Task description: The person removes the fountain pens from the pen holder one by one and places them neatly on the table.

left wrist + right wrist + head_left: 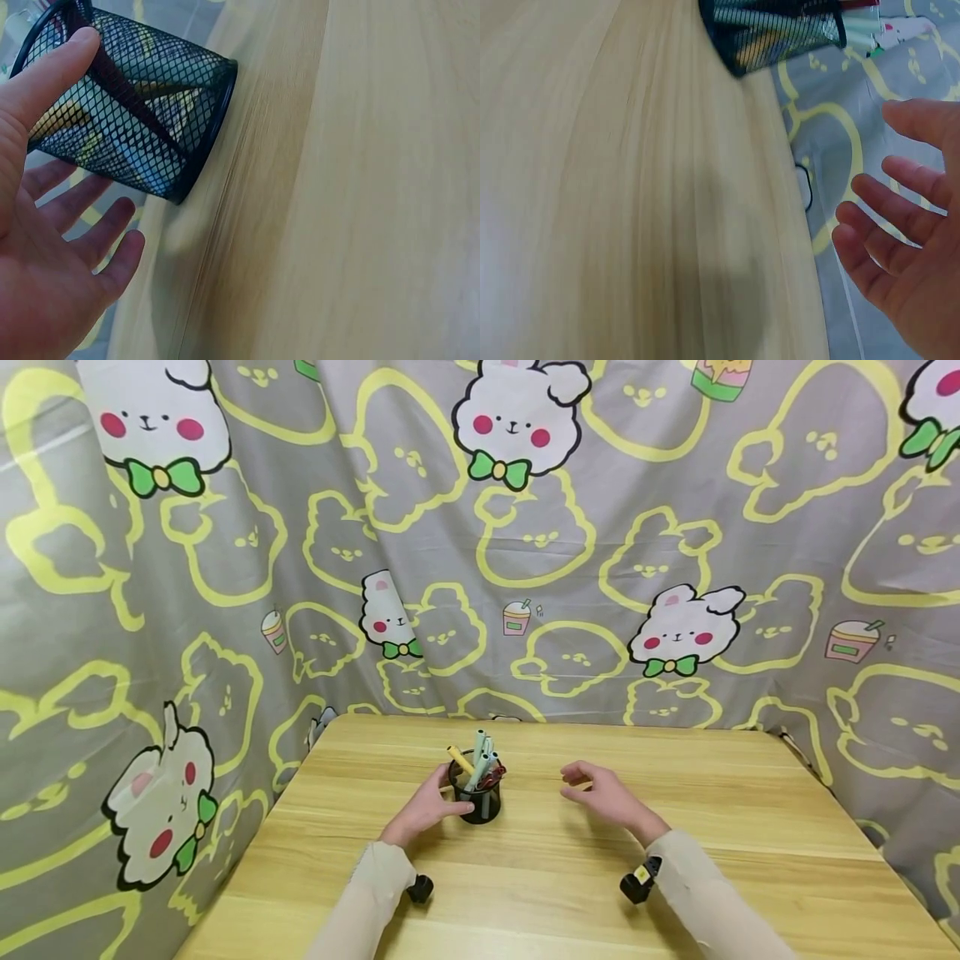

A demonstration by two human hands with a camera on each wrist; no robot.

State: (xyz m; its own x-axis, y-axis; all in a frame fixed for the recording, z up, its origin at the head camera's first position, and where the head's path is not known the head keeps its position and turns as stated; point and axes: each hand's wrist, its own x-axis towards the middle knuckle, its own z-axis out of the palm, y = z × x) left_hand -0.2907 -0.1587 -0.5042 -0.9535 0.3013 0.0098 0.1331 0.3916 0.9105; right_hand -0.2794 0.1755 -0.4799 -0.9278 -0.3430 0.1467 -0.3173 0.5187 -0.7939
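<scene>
A black mesh pen holder (486,806) stands upright on the wooden table, filled with several markers in pale green and yellow (461,760) and something dark red (492,777). My left hand (429,806) holds it from the left side. In the left wrist view the thumb (71,60) lies across the near side of the mesh, index and middle fingers reach to its other side, and the ring and little fingers are spread free. Off to the right, my right hand (603,795) hovers over the table with loosely bent fingers (889,210) and nothing in it.
The wooden table (570,893) has its far edge close to a grey curtain (540,552) printed with yellow outlines and white bunnies. Each wrist wears a small black camera, one at the left (421,889) and one at the right (640,881).
</scene>
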